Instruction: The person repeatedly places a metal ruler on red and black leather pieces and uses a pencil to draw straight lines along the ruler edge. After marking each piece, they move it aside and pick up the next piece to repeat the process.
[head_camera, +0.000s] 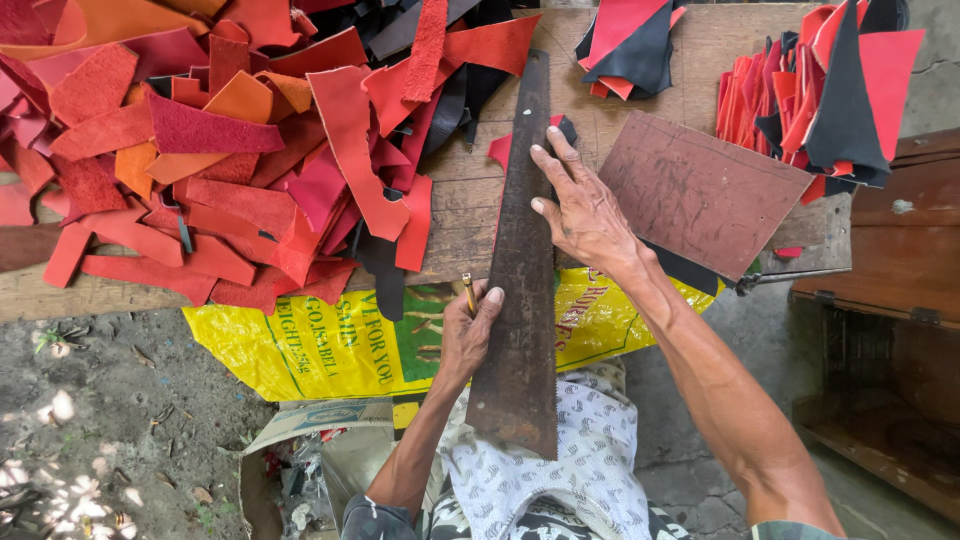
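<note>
A long, rusty flat metal bar (523, 270) runs from the person's lap up across a rough wooden desk (470, 200). The left hand (468, 325) is curled around a small pencil (469, 293), thumb against the bar's near edge. Farther up, the right hand (578, 205) presses spread fingers flat on the bar (holding nothing). Beyond lie red and orange leather scraps (220, 150).

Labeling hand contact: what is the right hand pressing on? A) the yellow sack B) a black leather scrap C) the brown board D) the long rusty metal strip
D: the right hand lies with fingers spread on the long rusty metal strip, which runs across the bench edge; the left hand grips its near part while holding a small pencil-like tool. The brown board lies beside it, untouched.
</note>
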